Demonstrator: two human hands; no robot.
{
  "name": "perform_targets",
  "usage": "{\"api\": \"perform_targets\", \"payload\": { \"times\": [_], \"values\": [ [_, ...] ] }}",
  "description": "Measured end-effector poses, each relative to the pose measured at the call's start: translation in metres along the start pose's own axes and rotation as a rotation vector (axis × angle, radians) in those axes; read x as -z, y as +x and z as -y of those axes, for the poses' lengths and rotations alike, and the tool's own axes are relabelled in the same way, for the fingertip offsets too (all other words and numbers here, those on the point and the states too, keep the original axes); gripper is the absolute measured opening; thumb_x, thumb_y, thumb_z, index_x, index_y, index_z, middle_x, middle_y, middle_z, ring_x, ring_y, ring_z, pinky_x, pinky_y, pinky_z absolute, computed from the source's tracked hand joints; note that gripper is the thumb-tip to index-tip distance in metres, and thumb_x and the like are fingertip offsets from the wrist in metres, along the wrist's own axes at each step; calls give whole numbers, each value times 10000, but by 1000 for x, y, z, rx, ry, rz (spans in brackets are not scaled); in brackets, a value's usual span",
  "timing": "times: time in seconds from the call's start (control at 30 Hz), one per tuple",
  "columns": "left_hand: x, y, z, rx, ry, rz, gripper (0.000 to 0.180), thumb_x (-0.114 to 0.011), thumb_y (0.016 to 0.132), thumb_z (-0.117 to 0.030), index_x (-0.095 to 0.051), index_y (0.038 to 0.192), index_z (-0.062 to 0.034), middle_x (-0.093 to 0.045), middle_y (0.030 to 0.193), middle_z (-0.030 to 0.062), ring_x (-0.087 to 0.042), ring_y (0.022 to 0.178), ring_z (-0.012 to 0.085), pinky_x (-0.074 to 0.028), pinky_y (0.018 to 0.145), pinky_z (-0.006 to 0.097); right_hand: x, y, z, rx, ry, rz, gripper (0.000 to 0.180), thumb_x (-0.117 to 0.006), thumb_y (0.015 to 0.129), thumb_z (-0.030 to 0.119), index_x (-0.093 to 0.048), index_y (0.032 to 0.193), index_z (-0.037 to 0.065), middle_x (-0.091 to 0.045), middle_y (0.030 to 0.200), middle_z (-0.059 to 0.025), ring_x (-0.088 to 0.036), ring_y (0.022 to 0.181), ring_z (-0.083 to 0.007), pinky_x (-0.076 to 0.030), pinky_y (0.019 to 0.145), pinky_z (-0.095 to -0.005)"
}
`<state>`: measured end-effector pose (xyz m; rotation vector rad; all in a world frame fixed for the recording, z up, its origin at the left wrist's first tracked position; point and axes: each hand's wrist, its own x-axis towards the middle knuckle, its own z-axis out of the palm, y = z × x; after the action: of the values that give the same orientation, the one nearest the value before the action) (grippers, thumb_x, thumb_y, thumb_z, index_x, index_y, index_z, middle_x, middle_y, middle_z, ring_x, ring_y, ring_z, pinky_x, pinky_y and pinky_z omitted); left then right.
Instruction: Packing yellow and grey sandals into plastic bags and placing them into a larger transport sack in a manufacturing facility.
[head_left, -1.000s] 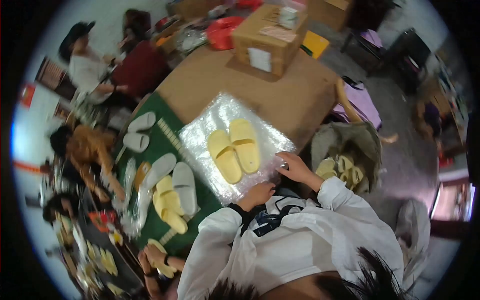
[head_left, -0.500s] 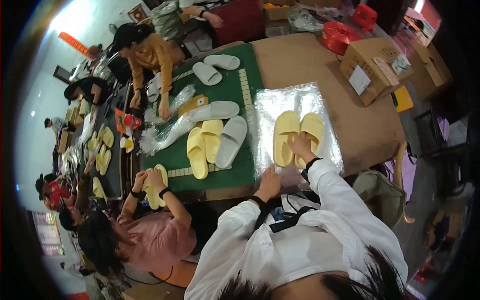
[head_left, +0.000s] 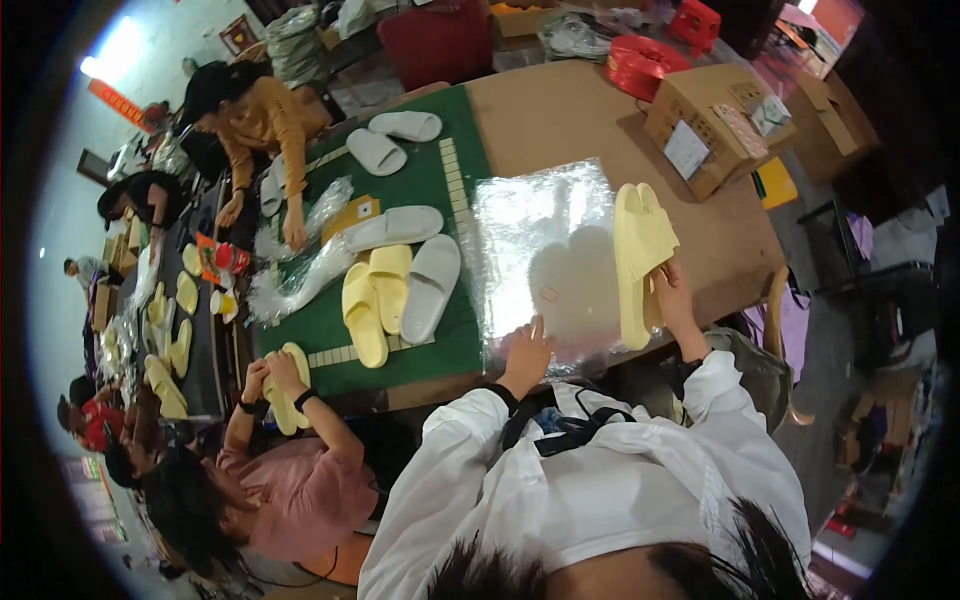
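Observation:
My right hand [head_left: 674, 297] grips a pair of pale yellow slide slippers [head_left: 634, 275], fingers tucked in under the straps. The pair is tipped up on edge, toes pointing away from me, above the right side of a pile of shiny clear plastic bags [head_left: 507, 225]. Only part of the second slipper shows behind the first. My left hand [head_left: 528, 355] lies at the near edge of the bags with its fingers stretched out and nothing in it. A shadow falls on the plastic between my hands.
Left of the bags, a green mat [head_left: 475, 160] bears grey slippers [head_left: 430, 290], yellow slippers [head_left: 388, 285] and crumpled plastic. A person in pink [head_left: 300, 470] handles a yellow slipper close on my left. A cardboard box [head_left: 705, 125] and red twine roll [head_left: 645, 65] stand far right.
The yellow slippers were lying flat on the bags; my right hand has lifted them, turned them on edge and carried them rightward. My left hand stays at the bags' near edge.

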<state>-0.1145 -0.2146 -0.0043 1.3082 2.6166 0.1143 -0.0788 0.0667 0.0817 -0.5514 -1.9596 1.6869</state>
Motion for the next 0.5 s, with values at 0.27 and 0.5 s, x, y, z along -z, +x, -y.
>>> {"api": "perform_targets", "payload": {
  "times": [0.27, 0.5],
  "values": [
    [3, 18, -3, 12, 23, 88, 554, -511, 811, -374, -403, 1305, -149, -293, 1396, 125, -368, 1189, 317, -347, 914, 433, 55, -47, 10, 71, -594, 106, 137, -542, 733, 70, -525, 828, -28, -486, 1139, -232, -495, 1037, -348, -401, 857, -328],
    [35, 32, -10, -37, 24, 170, 615, -548, 791, -388, -363, 1331, -159, -312, 1382, 139, -495, 975, 260, -368, 868, 426, 59, -68, 25, -55, -506, 267, 315, -566, 735, 123, -534, 1008, -30, -418, 1245, -271, -399, 1180, -380, -377, 916, -354]
  ]
}}
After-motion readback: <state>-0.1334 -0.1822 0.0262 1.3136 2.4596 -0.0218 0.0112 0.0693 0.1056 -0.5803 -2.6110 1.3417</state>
